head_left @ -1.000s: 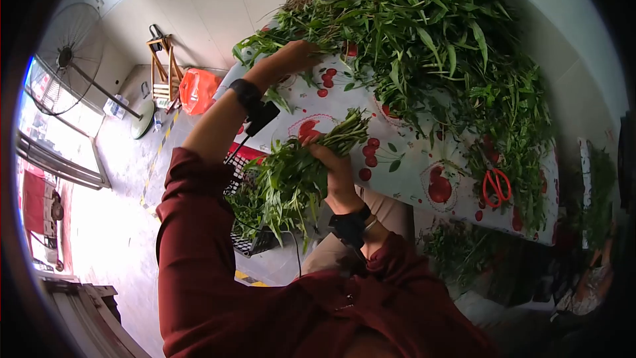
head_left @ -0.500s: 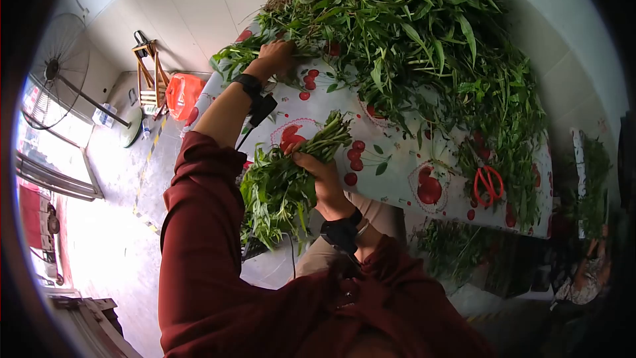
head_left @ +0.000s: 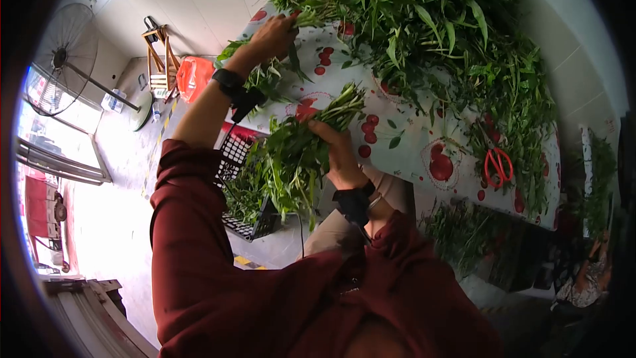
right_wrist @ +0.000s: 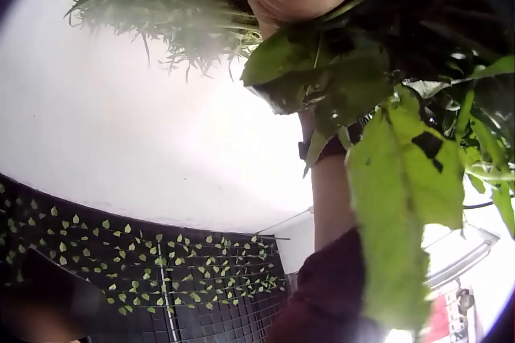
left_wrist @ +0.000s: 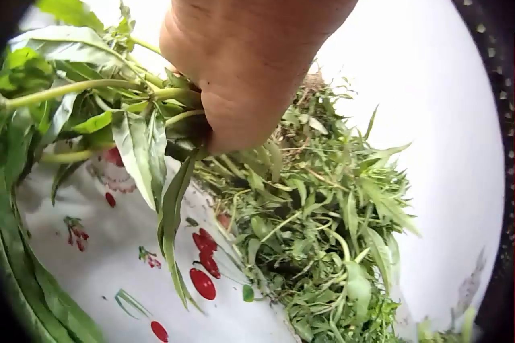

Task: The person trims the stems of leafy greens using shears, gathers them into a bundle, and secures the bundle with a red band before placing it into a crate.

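My right hand (head_left: 339, 152) grips a bundle of leafy green stems (head_left: 285, 159), its cut ends pointing up and right over the table edge and its leaves hanging down to the left. Farther out, my left hand (head_left: 273, 36) holds a smaller bunch of the same greens (left_wrist: 96, 102), with leaves trailing below the fingers and stem ends showing beyond them. In the left wrist view the fingertips are hidden behind the hand. Beyond both hands rises a large heap of greens (head_left: 424, 20) on a table with a cherry-print cloth (head_left: 411, 152).
Red-handled scissors (head_left: 498, 167) lie at the heap's right side. Below the table's left edge a black plastic crate (head_left: 235, 152) holds more greens. A red plastic bag (head_left: 194, 78), a folding wooden stool (head_left: 159, 59) and a standing fan (head_left: 61, 59) are on the left.
My left hand has moved from the far left part of the cloth, lifting with a bunch of stems in its grip. My right hand keeps its hold on the bundle.
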Demonstrator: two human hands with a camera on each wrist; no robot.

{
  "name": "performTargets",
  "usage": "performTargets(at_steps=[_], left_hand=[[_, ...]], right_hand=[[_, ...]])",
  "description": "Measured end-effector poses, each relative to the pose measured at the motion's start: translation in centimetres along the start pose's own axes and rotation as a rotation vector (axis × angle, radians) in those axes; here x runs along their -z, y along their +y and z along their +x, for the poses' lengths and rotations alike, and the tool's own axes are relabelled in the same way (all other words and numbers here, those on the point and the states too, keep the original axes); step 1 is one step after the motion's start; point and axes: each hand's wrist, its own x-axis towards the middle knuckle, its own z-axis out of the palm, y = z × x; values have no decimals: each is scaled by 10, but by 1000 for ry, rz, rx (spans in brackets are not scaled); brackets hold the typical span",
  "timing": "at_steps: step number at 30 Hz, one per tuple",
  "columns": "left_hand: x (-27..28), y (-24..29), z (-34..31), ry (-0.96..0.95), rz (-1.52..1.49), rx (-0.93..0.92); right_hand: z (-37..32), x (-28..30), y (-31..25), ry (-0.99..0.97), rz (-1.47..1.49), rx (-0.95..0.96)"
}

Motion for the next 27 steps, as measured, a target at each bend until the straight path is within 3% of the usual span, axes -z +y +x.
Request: performTargets(at_steps=[2,4,7,10,13,20,23,27], left_hand=[[19,2,-14,136,21,-118],[42,11,-34,95,-21,-146],[68,58,-80,-168,-84,-41],[51,74,-114,-284,-233,-87],[30,82,-125,-384,-381,-4],[20,92,-129,-385,-783,59],[27,105,-143,-326,-1163,162],[23,85,-146,-389,-1171,164]], right_hand=[[4,6,6,-42,-35,5],[8,6,8,-72,-23,60],[7,4,10,26,39,51],[3,-4,4,4,80,-14],[4,0,9,-19,40,13],[-1,-6,3,-60,-24,46],[1,-4,4,-62,-75,46],[6,1,12,-65,-90,74]])
